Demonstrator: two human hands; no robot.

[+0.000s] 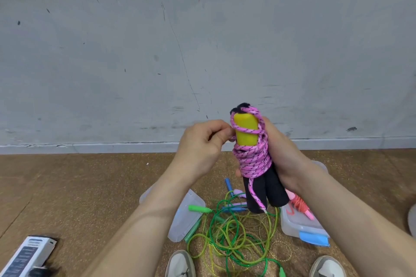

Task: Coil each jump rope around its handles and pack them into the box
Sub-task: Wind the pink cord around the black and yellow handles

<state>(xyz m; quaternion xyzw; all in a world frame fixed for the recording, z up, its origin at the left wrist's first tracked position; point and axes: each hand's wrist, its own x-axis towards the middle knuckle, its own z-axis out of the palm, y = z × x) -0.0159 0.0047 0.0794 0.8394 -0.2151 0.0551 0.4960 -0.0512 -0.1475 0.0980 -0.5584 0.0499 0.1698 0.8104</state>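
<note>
**Pink rope nearly wound, tail end yet to be tucked**

Down by the person's shoes (pixel 180 264), a green rope (pixel 227 238) lies in a loose tangle on the cork-coloured floor. A blue-handled rope (pixel 228 184) is mixed into its far side. Neither is coiled. A clear lid (pixel 186 216) lies to the left of the tangle. To the right is the clear box (pixel 299 225), with one coral-pink rope (pixel 300 205) already inside it.

Above all that, held at chest height, is the pink rope (pixel 253 159). It is wrapped thickly round its pair of black handles (pixel 278 189), with a few turns crossing the yellow cap (pixel 245 129) at the top. A short loose tail (pixel 255 195) hangs down the front of the handles.

The right hand (pixel 283 155) grips the bundle upright from the right, its fingers curled round the back and one tip showing under the coil. The left hand (pixel 202 141) is raised beside the cap, thumb and forefinger pinching what looks like a turn of rope at the cap's left edge. The other fingers (pixel 210 136) are folded in.

I'd say this is the finishing step for this rope. The next move needs the tail secured under a turn so the coil won't spring loose. Then the bundle has to go down into the box on the right, beside the coral one.

Behind it all is a scuffed grey wall (pixel 202 40).
</note>
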